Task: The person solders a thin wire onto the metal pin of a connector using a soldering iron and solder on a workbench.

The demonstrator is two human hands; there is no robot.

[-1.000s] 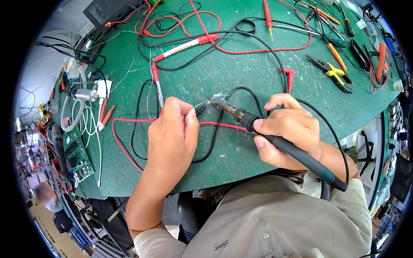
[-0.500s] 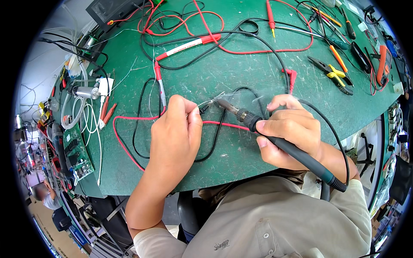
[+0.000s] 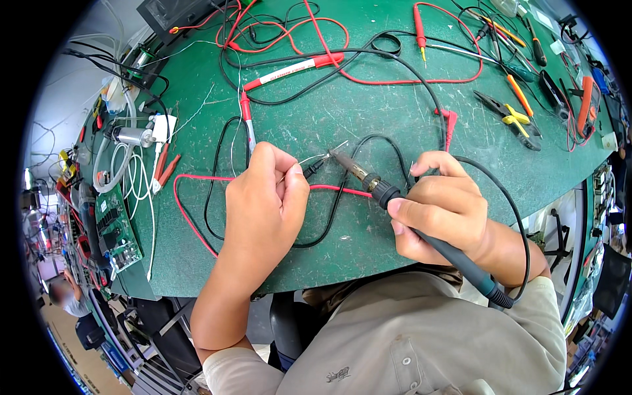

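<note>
My right hand (image 3: 444, 207) is wrapped round the dark handle of a soldering iron (image 3: 454, 260), whose metal tip points up and left. Between thumb and fingertips, my left hand (image 3: 266, 197) pinches a thin silvery solder wire (image 3: 306, 160). The wire runs toward the iron's tip, where both come close to the metal end of a black test probe (image 3: 316, 167). Whether they touch there is too small to tell. The rear of the probe is partly hidden by my left fingers. A black lead (image 3: 327, 224) and a red lead (image 3: 339, 190) pass under my hands.
On the green tabletop (image 3: 382, 250) a red-and-white probe (image 3: 293, 70) lies among tangled leads. Another red probe (image 3: 420, 36), pliers (image 3: 510, 120) and an orange multimeter (image 3: 586, 105) are farther right. A circuit board (image 3: 118, 234) and a white cable (image 3: 135, 178) sit at left.
Smoke over the iron's tip has thinned. The iron's handle has shifted slightly left and down, while both hands keep their grip. The whole view has moved a little.
</note>
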